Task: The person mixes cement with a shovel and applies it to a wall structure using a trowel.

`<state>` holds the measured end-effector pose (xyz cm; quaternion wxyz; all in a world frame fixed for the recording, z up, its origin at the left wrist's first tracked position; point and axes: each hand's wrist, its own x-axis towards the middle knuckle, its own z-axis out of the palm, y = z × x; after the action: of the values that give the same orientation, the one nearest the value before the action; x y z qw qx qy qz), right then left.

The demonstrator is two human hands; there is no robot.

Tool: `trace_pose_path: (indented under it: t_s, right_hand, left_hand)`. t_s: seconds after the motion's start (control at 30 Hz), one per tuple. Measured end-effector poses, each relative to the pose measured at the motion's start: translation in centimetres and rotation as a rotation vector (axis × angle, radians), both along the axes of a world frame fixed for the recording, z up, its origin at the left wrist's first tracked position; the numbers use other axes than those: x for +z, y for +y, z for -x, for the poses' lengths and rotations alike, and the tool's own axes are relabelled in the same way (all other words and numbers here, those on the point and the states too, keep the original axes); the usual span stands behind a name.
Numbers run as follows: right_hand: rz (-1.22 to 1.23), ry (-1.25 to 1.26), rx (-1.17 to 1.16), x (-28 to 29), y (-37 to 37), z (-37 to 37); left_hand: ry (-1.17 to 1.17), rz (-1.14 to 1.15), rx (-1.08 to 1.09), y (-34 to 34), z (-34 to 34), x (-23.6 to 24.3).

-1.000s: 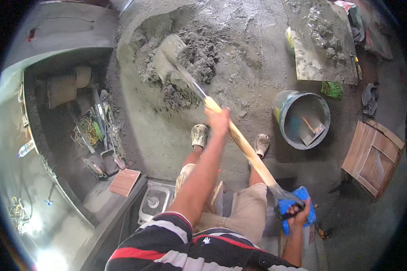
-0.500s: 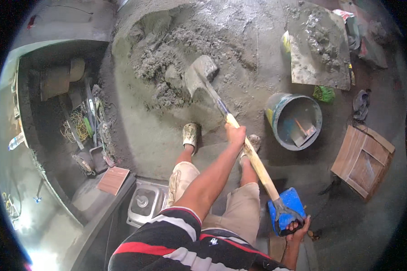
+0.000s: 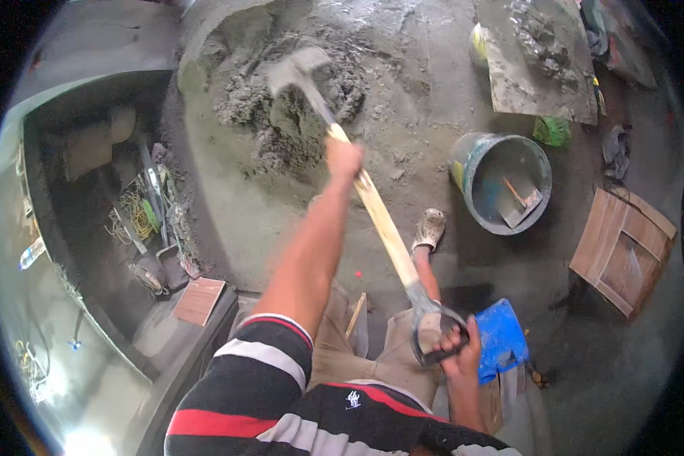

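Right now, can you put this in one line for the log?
left grip: closed around shovel shaft | right grip: closed on D-handle | blade: at grey heap, blurred | bucket: trowel inside

the wooden-shafted shovel (image 3: 381, 218) slants over grey mix (image 3: 243, 100).

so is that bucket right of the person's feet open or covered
Open: no lid spans the mouth of the bucket, and an orange-handled tool shows inside the rim.
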<state>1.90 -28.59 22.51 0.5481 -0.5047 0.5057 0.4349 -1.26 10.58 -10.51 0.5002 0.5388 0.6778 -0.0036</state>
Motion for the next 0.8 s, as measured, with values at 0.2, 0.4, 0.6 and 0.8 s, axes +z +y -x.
trace_pose_path:
  t_s: [0.2, 0.4, 0.6, 0.8]
  right_hand:
    - [0.239, -0.092, 0.076, 6.6, -6.2, -0.8]
    - [0.289, -0.322, 0.782, 13.6, -8.4, -5.8]
    - [-0.081, -0.642, 1.626, 12.6, -7.2, -8.1]
    - [0.041, -0.318, 1.268, 2.3, -10.9, -12.1]
  left_hand:
    - [-0.044, 0.124, 0.154, -8.8, 3.5, 5.6]
    - [-0.663, 0.497, 0.841, -11.9, 0.3, 14.7]
    - [-0.93, 0.513, 1.096, -9.8, 4.9, 20.6]
    - [-1.461, 0.606, 0.93, -9.0, 4.2, 21.1]
